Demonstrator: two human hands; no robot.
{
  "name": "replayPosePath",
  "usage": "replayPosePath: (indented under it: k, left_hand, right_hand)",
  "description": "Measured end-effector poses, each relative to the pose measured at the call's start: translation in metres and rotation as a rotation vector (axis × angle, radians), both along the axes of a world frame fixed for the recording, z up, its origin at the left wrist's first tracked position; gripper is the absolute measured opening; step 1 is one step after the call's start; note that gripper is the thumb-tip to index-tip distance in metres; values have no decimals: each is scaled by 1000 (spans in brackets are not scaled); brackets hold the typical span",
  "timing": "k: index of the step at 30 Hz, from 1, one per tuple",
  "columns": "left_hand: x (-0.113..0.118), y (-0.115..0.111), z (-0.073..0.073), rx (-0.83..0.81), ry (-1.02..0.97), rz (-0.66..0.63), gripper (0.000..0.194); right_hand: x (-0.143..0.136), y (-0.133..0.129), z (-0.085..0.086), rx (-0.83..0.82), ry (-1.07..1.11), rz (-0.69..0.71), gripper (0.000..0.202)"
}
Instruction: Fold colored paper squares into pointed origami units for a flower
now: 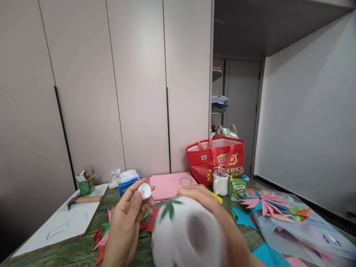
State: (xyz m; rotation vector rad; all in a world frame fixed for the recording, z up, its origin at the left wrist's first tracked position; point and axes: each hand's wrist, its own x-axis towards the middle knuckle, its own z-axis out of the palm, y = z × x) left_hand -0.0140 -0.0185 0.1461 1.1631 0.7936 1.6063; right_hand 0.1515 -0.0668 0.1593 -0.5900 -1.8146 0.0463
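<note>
My left hand pinches a small round white cap between thumb and fingers, its face turned toward me. Close to the camera, my right hand is wrapped over the top and right side of a white rounded object printed with green leaves. It looks like a roll, with a dark round hole facing me, but motion blurs it and its lower part runs out of view. The two hands are apart. Folded red, pink and green paper pieces lie beside my left forearm.
A hammer rests on a white board at left. Behind stand a tissue box, pink paper, a white mug and a red bag. A pink paper star lies on plastic wrapping at right.
</note>
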Motion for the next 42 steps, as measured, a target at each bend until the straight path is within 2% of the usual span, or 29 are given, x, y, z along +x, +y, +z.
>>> replayPosePath:
  k: [2, 4, 7, 10, 13, 18, 20, 22, 24, 26, 28, 31, 34, 37, 40, 42]
  left_hand:
    - [-4, 10, -5, 11, 102, 66, 41]
    - [-9, 16, -13, -3, 244, 106, 41]
    - [-12, 24, -24, 13, 468, 130, 34]
    - [-8, 32, -32, 53, 603, 106, 28]
    - [-2, 37, -38, 26, 665, 40, 26]
    - [2, 40, -47, -69, 838, 31, 27]
    - [1, 42, -50, -83, 806, -21, 23]
    - [-1, 43, -53, -18, 723, -52, 21]
    - [-4, 45, -55, 61, 694, -69, 23]
    - [-7, 45, -56, 82, 730, -71, 21]
    - [-9, 45, -57, 56, 778, -38, 19]
    - [-8, 45, -57, -36, 831, 8, 18]
    - [-5, 46, -58, -189, 843, -5, 24]
    - [-5, 48, -61, -266, 801, -35, 33]
    - [-8, 51, -64, -248, 703, -81, 23]
    - [-11, 52, -63, -194, 631, -136, 23]
  right_hand:
    - [5, 20, -24, -238, -22, -58, 75]
    - [7, 41, -49, -407, -44, -174, 72]
    - [9, 65, -80, -475, -143, -310, 75]
    - [11, 74, -95, -441, -242, -404, 76]
    - [11, 73, -97, -399, -303, -449, 78]
    - [10, 71, -99, -278, -431, -572, 74]
    - [10, 72, -102, -287, -438, -590, 75]
    - [11, 74, -106, -384, -384, -519, 78]
    - [12, 74, -110, -525, -291, -378, 80]
    - [14, 75, -113, -642, -224, -245, 79]
    - [14, 74, -115, -697, -213, -197, 75]
    - [11, 72, -114, -657, -257, -285, 68]
    - [5, 67, -110, -518, -330, -460, 66]
    - [2, 63, -105, -390, -414, -577, 64]
    - [4, 64, -105, -411, -401, -564, 64]
    - [8, 67, -109, -547, -307, -442, 66]
